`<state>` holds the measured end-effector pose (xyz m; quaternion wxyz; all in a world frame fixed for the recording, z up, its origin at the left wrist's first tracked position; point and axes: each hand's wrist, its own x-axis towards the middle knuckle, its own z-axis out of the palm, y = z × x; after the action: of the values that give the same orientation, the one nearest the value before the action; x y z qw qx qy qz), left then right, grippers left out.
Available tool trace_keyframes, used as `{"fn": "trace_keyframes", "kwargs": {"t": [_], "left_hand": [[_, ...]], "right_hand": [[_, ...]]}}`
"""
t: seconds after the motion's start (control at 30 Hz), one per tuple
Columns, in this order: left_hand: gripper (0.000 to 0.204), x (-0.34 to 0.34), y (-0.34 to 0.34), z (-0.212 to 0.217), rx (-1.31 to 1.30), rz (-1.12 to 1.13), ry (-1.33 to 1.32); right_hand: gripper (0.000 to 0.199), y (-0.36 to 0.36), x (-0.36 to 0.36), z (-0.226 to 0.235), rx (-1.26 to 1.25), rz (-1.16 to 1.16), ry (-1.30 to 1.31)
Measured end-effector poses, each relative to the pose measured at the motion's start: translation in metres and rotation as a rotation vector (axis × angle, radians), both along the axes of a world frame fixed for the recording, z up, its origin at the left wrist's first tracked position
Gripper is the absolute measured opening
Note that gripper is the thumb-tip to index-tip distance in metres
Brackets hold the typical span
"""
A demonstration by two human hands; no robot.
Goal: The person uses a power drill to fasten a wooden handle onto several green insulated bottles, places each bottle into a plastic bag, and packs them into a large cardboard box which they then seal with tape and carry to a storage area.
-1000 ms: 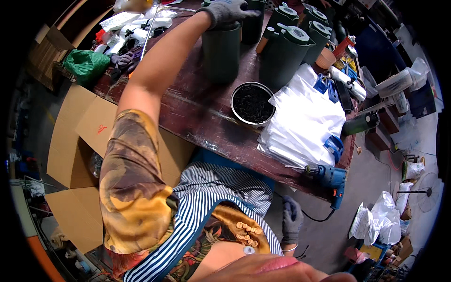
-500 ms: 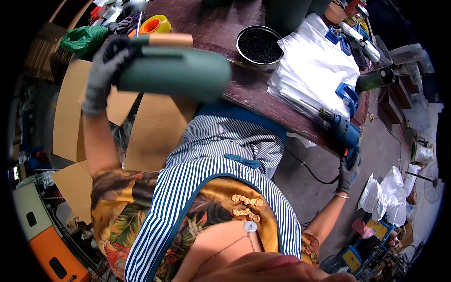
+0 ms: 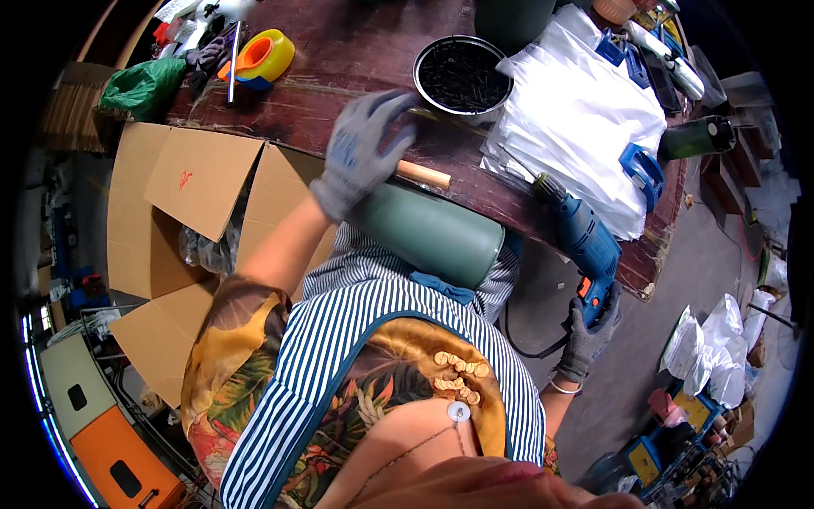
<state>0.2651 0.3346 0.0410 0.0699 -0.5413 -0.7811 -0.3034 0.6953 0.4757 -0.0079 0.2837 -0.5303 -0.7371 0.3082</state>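
The gloved left hand [image 3: 360, 153] rests on a green cylinder [image 3: 428, 233] — apparently lying across the lap — while the gloved right hand [image 3: 589, 331] grips a blue electric drill [image 3: 585, 242].

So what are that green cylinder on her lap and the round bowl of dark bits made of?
The green cylinder looks like painted or coated metal, smooth with a dull sheen; its pale end looks like wood. The left hand rests on it. The round bowl seems bare metal, judging by its shiny grey rim.
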Motion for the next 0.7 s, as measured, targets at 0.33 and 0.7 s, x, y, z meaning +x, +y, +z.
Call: {"fn": "trace_keyframes", "kwargs": {"t": [0.33, 0.7], "left_hand": [[0.048, 0.009, 0.153, -0.005, -0.553, 0.033, 0.304], [0.021, -0.036, 0.124, -0.031, 0.039, -0.042, -0.259]], "right_hand": [[0.078, 0.001, -0.001, 0.002, -0.005, 0.009, -0.009], [0.082, 0.003, 0.004, -0.038, -0.407, -0.054, 0.404]]}}
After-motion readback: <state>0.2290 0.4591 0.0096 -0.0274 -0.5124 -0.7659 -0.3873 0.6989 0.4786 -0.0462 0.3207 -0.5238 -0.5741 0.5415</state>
